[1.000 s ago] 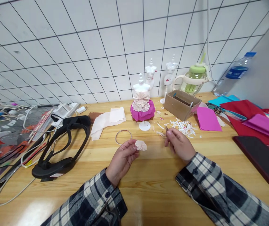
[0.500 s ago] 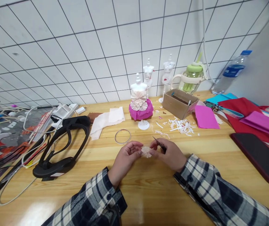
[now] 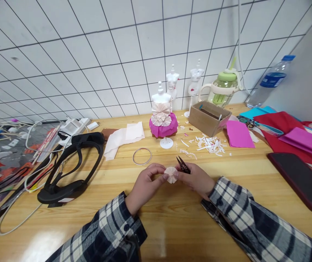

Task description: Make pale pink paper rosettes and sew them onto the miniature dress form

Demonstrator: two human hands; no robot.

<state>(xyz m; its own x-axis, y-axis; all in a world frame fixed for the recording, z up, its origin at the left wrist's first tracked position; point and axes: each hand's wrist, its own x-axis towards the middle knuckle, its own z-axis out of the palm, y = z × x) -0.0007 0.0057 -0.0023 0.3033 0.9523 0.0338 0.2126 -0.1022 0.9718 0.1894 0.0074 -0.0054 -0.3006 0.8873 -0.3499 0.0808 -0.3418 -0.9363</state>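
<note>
Between my two hands is a small round pleated paper rosette [image 3: 170,175], pale pink, its face turned toward me. My left hand [image 3: 148,182] pinches its left edge with thumb and fingers. On the other edge, the thumb and fingertips of my right hand [image 3: 198,179] hold it too. A pair of dark thread snips [image 3: 183,165] is tucked in my right hand, blades pointing up and away and slightly apart. Beyond my hands stands a small white mannequin [image 3: 161,98] in a magenta paper skirt [image 3: 163,125], with pale pleated fans on its front.
A metal ring [image 3: 142,156] and pale crepe paper [image 3: 123,138] lie ahead on the left, near a black headset frame [image 3: 71,167]. White paper scraps [image 3: 210,144], a cardboard box [image 3: 209,118], magenta paper [image 3: 240,134] and a phone [image 3: 300,182] are toward the right.
The rosette has turned so its round pleated face shows fully. The snips have shifted in my right hand, and their two blades now show apart. Both hands stay in nearly the same place.
</note>
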